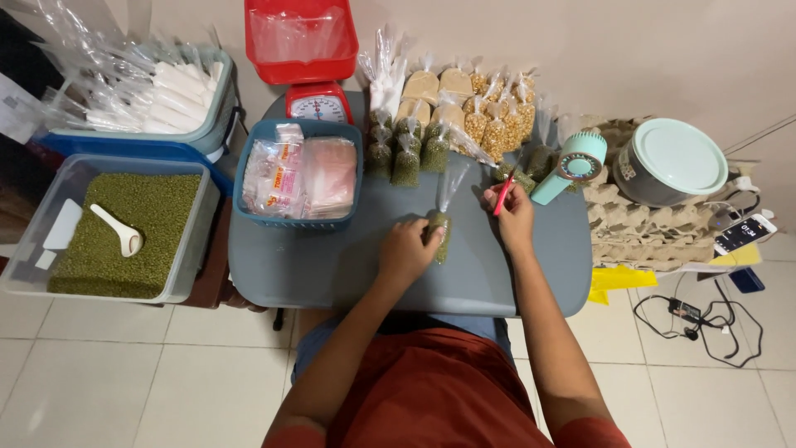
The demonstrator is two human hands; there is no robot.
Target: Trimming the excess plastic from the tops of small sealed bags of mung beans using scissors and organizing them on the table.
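Left hand (pixel 408 250) closed around small clear bag of green beans (pixel 439 231), held on grey table (pixel 332 265) near its middle, bag's empty top standing upward. Right hand (pixel 514 217) curled shut on thin red strip (pixel 503 196), just right of the bag, not seen touching it. Behind: rows of filled bags (pixel 448 116), blue basket (pixel 298 178) of packets, red scale (pixel 319 104), mint handheld fan (pixel 568 166); left of table, tub of green beans (pixel 124 232) with white scoop (pixel 120 232).

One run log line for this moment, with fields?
left hand: holds bean bag | right hand: holds red tie | surface: grey table
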